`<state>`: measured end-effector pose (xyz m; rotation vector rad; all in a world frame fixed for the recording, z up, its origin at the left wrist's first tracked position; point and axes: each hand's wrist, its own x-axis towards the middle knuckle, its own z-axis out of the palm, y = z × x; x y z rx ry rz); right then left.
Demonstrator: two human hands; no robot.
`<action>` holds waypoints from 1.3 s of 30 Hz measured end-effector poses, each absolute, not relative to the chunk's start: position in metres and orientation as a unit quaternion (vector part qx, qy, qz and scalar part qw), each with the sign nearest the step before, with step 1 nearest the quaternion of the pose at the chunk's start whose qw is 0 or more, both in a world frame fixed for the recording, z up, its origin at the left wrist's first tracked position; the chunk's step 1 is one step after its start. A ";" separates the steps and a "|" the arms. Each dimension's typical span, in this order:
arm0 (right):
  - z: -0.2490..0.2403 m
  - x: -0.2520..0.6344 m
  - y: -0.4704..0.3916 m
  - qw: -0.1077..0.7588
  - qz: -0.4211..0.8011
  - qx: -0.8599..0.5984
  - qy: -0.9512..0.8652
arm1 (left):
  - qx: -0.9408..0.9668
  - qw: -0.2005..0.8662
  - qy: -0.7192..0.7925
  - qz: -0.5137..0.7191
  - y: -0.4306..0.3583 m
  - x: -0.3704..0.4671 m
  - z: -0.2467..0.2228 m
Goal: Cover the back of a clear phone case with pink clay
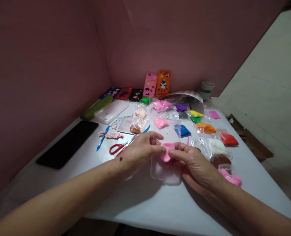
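Observation:
A flattened piece of pink modelling clay (167, 155) is pinched between the fingers of both my hands. My left hand (145, 147) grips its left edge with thumb and fingers. On the other edge, the thumb and fingers of my right hand (192, 157) press it. Beneath the clay is a clear phone case (165, 177), long side pointing away from me; whether the clay touches it I cannot tell. Red-handled scissors (116, 149) lie left of my left hand. A lump of pink clay (231, 178) sits by my right forearm, partly in a bag.
Bagged clay in several colours, such as blue (183, 130), orange (206, 127) and red (229, 139), spreads across the table. Decorated phone cases (150, 85) lean at the back wall. On the left are a black slab (68, 144), another clear case (111, 111) and a blue tool (103, 138).

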<state>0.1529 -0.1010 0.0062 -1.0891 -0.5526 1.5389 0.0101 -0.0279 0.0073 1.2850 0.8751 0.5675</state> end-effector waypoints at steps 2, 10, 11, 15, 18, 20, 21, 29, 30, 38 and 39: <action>0.004 0.152 -0.099 0.558 0.654 -0.457 -0.227 | 0.571 0.674 0.396 0.251 -0.029 0.011 0.008; -0.002 0.154 -0.097 0.558 0.664 -0.441 -0.232 | 0.537 0.712 0.386 0.235 -0.027 0.010 0.014; -0.002 0.154 -0.097 0.557 0.666 -0.438 -0.233 | 0.535 0.719 0.380 0.229 -0.027 0.010 0.015; 0.000 0.157 -0.096 0.554 0.678 -0.422 -0.234 | 0.545 0.728 0.363 0.206 -0.027 0.010 0.016; 0.001 0.159 -0.096 0.550 0.685 -0.419 -0.230 | 0.547 0.719 0.377 0.207 -0.029 0.013 0.017; 0.000 0.159 -0.095 0.550 0.683 -0.425 -0.225 | 0.553 0.710 0.382 0.210 -0.031 0.015 0.016; -0.001 0.158 -0.095 0.550 0.681 -0.430 -0.222 | 0.560 0.705 0.381 0.210 -0.032 0.015 0.015; -0.006 0.155 -0.095 0.549 0.665 -0.458 -0.216 | 0.556 0.728 0.346 0.206 -0.030 0.013 0.011; -0.006 0.155 -0.095 0.548 0.662 -0.460 -0.223 | 0.549 0.735 0.343 0.201 -0.029 0.012 0.011; -0.003 0.158 -0.097 0.535 0.672 -0.457 -0.231 | 0.533 0.726 0.353 0.255 -0.030 0.015 0.006; -0.003 0.158 -0.097 0.529 0.671 -0.464 -0.232 | 0.533 0.723 0.354 0.260 -0.031 0.015 0.006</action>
